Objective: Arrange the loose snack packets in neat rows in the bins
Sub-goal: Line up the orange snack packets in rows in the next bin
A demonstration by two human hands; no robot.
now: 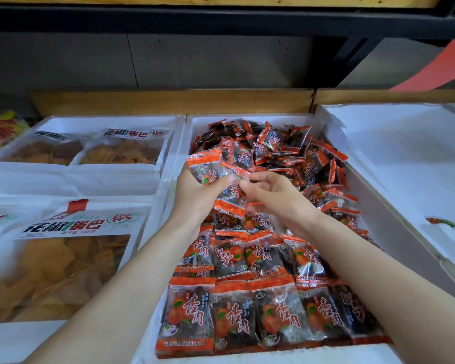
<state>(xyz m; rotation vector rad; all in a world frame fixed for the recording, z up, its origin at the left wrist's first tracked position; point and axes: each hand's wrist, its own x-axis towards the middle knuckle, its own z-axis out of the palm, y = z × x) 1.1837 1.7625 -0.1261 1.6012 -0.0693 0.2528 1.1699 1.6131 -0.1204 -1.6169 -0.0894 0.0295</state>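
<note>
Nearest the camera, the front of the middle bin (300,354) is already in order: neat rows (247,311) of orange-and-dark snack packets lie flat, edge to edge and overlapping row on row like tiles.

Above the middle of that bin both hands meet. The left hand (195,195) is curled round a small stack (208,166) of gathered packets, thumb across their faces. One hanging packet (230,202) droops between the two hands. The right hand (271,195) has its thumb and forefinger drawn together at this packet's upper edge. It looks like a pinch, though blur there leaves some doubt whether it grips or only touches.

Beyond the hands, the far half of the bin holds a loose heap (286,151) of the same packets, tumbled at every angle.

So the step in hand is gathering and squaring a handful. The next move, as I judge it, calls for drawing that packet free, turning it to lie square with the others, and laying it just beyond the last tidy row, overlapping as the others do.

To the side, the left bins (168,158) carry big crisp bags (71,258). The right bin (392,153) shows mostly white wall. A dark shelf (221,19) runs above.
</note>
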